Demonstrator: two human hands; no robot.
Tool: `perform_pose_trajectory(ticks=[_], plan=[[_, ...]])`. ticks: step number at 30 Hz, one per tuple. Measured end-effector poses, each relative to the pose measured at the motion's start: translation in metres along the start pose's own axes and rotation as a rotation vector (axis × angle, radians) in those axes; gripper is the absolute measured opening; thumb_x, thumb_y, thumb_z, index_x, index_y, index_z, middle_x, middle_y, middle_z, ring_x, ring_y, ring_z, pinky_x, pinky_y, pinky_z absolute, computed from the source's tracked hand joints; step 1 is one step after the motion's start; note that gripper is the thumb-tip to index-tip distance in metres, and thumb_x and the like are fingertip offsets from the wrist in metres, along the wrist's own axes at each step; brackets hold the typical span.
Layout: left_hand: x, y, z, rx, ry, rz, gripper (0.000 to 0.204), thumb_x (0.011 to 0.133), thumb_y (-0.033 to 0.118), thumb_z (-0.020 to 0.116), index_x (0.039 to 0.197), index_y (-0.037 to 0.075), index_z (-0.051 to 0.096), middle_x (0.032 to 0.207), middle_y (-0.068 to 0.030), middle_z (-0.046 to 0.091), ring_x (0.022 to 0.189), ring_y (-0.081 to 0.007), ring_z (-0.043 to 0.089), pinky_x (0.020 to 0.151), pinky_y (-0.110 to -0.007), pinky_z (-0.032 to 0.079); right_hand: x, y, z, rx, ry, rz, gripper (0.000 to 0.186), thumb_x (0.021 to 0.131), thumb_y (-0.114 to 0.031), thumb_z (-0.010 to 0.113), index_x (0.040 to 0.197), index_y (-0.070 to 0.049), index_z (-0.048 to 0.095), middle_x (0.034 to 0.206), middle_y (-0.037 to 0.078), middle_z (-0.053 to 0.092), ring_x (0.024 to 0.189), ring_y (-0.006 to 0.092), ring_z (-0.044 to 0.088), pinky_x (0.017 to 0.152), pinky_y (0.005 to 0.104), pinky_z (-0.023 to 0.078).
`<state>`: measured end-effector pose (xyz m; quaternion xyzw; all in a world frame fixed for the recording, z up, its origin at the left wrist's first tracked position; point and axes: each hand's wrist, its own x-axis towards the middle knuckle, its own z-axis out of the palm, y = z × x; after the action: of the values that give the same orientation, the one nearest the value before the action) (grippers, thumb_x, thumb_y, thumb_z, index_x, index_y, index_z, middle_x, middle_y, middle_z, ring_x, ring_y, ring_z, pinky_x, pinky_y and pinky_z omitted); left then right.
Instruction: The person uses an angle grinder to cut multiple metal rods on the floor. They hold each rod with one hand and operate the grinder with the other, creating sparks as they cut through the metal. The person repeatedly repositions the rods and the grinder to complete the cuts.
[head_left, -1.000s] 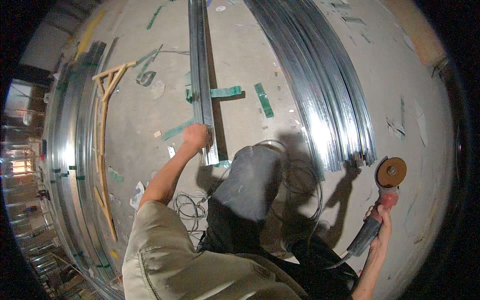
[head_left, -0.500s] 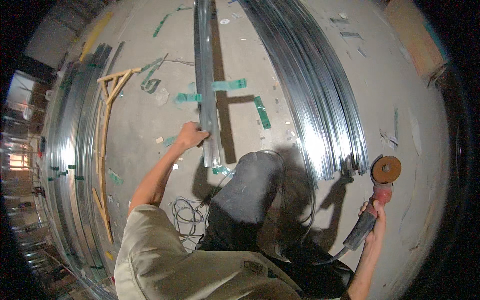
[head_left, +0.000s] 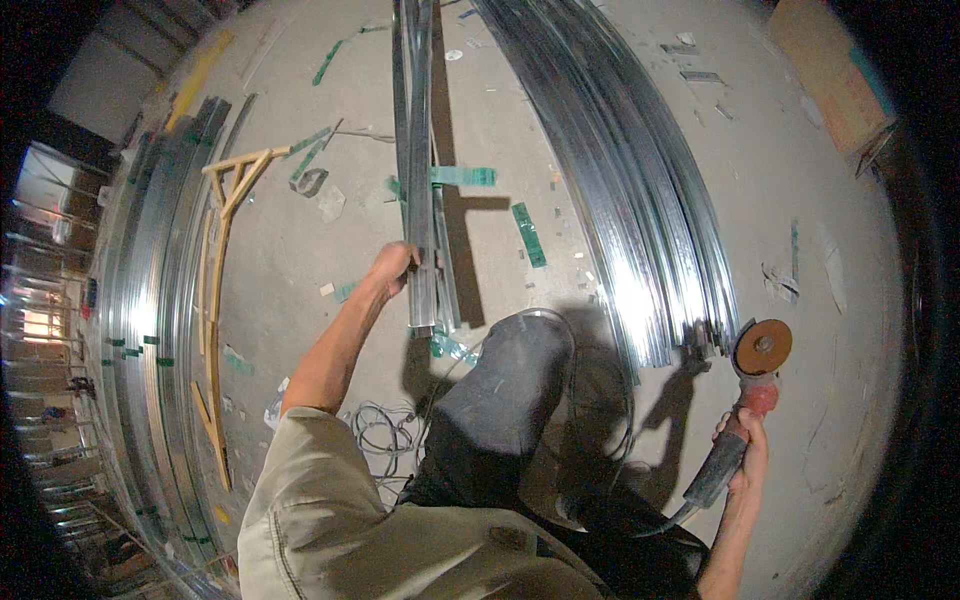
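Observation:
My left hand (head_left: 396, 268) is closed around the edge of a long grey metal channel (head_left: 421, 215), near its close end. A second metal channel (head_left: 449, 295) shows along its right side, partly covered by it. Green tape (head_left: 464, 177) sticks out from the channels, farther along. Out to the right, my right hand (head_left: 745, 445) grips an angle grinder (head_left: 718, 468) by its dark body. The brown disc (head_left: 770, 346) points away from me, apart from any metal. Whether it spins cannot be told.
A wide stack of shiny metal channels (head_left: 630, 230) lies right of centre. More channels (head_left: 150, 300) lie at the left, beside a wooden frame (head_left: 213, 300). A coiled cable (head_left: 385, 440) is by my leg (head_left: 505, 385). Tape scraps (head_left: 527, 235) litter the concrete floor (head_left: 330, 60).
The channel in my left hand has shifted and turned, and the second channel now shows beside it. The grinder has moved very slightly down and left, still in my right hand.

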<state>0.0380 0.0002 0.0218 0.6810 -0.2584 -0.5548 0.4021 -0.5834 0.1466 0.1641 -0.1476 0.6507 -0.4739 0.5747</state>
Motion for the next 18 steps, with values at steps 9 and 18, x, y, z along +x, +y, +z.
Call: perform_pose_trajectory(ticks=[9, 18], plan=[[-0.058, 0.077, 0.023, -0.501, -0.168, -0.134, 0.020, 0.097, 0.014, 0.051, 0.103, -0.001, 0.062, 0.078, -0.0115, 0.066, 0.068, -0.0218, 0.065, 0.061, -0.033, 0.052, 0.008, 0.004, -0.010, 0.033, -0.036, -0.031, 0.029, 0.087, -0.025, 0.074, 0.102, -0.007, 0.058, 0.083, 0.008, 0.066, 0.067, 0.0208, 0.064, 0.065, 0.0338, 0.056], [-0.053, 0.023, -0.008, 0.540, 0.430, 0.130, 0.050, 0.101, 0.045, 0.056, 0.118, 0.000, 0.070, 0.105, -0.0187, 0.069, 0.093, -0.0233, 0.063, 0.085, -0.039, 0.050, 0.010, 0.004, -0.010, 0.009, -0.063, -0.040, 0.028, 0.089, -0.029, 0.072, 0.101, -0.008, 0.057, 0.077, 0.008, 0.065, 0.066, 0.0204, 0.063, 0.063, 0.0325, 0.054]])
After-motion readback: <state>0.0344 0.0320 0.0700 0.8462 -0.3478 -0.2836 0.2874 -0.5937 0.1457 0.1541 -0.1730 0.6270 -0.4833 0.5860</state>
